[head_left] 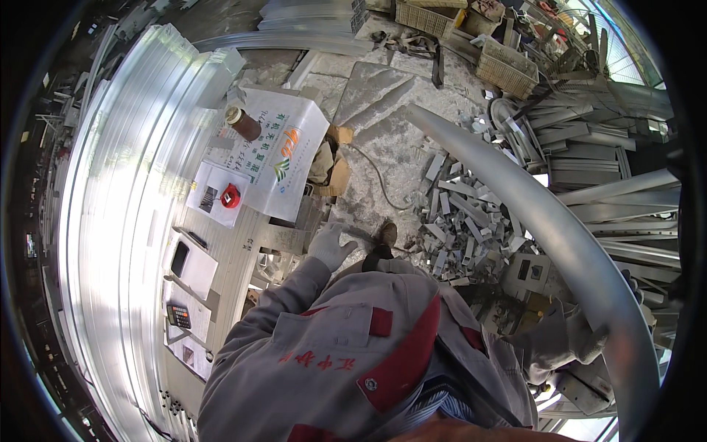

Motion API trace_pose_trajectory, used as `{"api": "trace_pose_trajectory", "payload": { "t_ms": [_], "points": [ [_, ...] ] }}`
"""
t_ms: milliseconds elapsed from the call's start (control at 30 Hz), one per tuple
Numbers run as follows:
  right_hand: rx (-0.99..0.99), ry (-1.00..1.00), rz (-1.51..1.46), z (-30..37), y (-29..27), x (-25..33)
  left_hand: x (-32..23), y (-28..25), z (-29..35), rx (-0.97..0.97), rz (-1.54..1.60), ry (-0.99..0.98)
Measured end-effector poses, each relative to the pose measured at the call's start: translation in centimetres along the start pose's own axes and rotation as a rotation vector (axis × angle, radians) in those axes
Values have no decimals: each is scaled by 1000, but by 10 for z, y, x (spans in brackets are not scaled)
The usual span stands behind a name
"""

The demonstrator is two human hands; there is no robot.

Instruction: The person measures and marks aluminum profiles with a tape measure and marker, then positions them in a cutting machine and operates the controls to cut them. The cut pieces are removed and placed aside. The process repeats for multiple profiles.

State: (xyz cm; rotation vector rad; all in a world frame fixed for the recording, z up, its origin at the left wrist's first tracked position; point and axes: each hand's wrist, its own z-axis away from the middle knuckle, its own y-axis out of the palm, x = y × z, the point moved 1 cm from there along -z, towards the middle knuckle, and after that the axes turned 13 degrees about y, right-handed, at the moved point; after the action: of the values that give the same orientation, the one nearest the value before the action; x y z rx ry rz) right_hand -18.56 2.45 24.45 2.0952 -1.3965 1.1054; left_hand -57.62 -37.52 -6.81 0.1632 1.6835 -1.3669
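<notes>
My right hand, in a grey-white work glove, is at the near part of a long grey metal profile. Its fingers are bent against the profile's left edge, and part of the grip is hidden. The profile runs from near my right side out over the floor and looks curved in this wide view. My left hand, in a pale glove, hangs at my left front with the fingers loosely apart and nothing in them. It is nearest to the edge of a work surface with a white printed sheet.
Long silvery profiles are stacked at left. By them lie a jar, a red tape measure, a phone and a calculator. Metal offcuts heap on the floor; plastic crates stand far right.
</notes>
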Motion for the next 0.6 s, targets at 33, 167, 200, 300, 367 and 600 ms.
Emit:
{"api": "trace_pose_trajectory", "payload": {
  "t_ms": [33, 167, 200, 300, 367, 600],
  "points": [
    [32, -18, 61, -19, 11, -17, -7, -5, -22, 23, 23, 39],
    [117, -16, 236, -73, 52, -78, -34, -24, -107, 9, 3, 49],
    [102, -60, 215, -86, 62, -92, -41, -30, -125, -64, -59, 99],
    [107, 57, 109, -119, 99, -136, -56, -42, -176, -75, 27, 100],
    [123, 106, 43, -138, 128, -164, -61, -50, -207, -52, 122, 83],
    [186, 265, -171, -208, 256, -275, -53, -69, -368, 158, 781, 45]
  ]
}}
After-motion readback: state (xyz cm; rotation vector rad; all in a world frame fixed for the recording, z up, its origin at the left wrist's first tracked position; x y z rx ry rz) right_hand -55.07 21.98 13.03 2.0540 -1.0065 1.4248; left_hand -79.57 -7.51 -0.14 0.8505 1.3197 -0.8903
